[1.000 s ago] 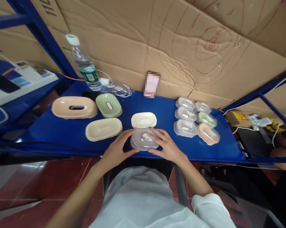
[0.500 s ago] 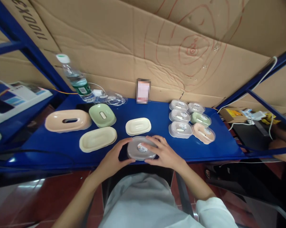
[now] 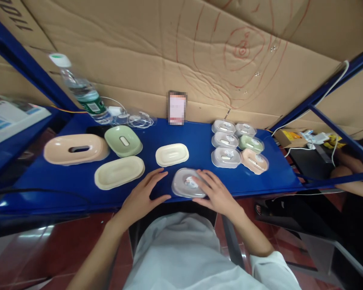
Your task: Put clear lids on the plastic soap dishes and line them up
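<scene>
A grey oval soap dish [image 3: 181, 182] under a clear cover with a round label lies at the blue table's front edge. My right hand [image 3: 217, 191] grips its right end, thumb along the near side and fingers over the top. My left hand [image 3: 145, 193] is open to the left of it, thumb and fingers apart, touching nothing. Just beyond the hands sits a small cream tray [image 3: 172, 154]. Nearer my left hand lies a longer cream tray [image 3: 119, 172], with a green dish [image 3: 123, 140] and a peach slotted piece [image 3: 75, 149] behind.
At the right stand several covered dishes in two columns: grey ones [image 3: 225, 156], a green one [image 3: 251, 143] and a peach one [image 3: 254, 160]. A water bottle [image 3: 87, 98], cables [image 3: 141, 120] and a blurred upright card [image 3: 177, 108] stand at the back. Another person's arm [image 3: 350, 177] shows far right.
My left hand has let go of the grey soap dish and opened. My right hand has shifted the dish slightly right. The view has tilted a little.
</scene>
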`<state>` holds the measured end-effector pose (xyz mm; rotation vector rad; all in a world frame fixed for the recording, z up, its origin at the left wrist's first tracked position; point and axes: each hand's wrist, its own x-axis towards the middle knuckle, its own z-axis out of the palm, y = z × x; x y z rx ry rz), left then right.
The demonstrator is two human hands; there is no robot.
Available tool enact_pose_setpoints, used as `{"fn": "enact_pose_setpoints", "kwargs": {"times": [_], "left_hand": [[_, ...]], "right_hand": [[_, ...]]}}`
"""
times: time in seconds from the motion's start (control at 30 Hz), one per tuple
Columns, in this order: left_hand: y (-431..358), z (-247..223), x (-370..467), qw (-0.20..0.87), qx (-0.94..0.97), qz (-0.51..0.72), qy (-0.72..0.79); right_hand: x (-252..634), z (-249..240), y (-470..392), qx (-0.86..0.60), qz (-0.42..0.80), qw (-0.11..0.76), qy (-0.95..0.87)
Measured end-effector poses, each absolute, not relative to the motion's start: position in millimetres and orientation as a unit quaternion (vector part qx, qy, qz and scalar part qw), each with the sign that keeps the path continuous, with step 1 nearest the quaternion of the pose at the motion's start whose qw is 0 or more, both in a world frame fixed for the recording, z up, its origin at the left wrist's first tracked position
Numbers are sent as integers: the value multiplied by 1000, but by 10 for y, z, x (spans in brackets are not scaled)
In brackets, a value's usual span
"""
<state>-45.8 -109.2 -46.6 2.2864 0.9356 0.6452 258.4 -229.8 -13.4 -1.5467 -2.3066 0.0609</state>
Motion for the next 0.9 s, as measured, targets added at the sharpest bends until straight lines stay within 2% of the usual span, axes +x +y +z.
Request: {"fn": "enact_pose_setpoints", "kwargs": {"times": [0.2,0.37,0.63,0.9], "left_hand": [[-1074,-540,-434,245,859,266,362],[-1073,-594,-406,201,867,281,360],[-1033,-675,-445,178,876,290,342],[-1090,-576,-465,158,886,302,313]], "right_hand": [[3244,-52,-3002,-676,16,162,-719],[3816,-138,-3372,-738,-30,179,-650],[4489,-420,-3395,-757,-120,207,-608],[4589,-543,-3465,-753,-213,224,-581]]}}
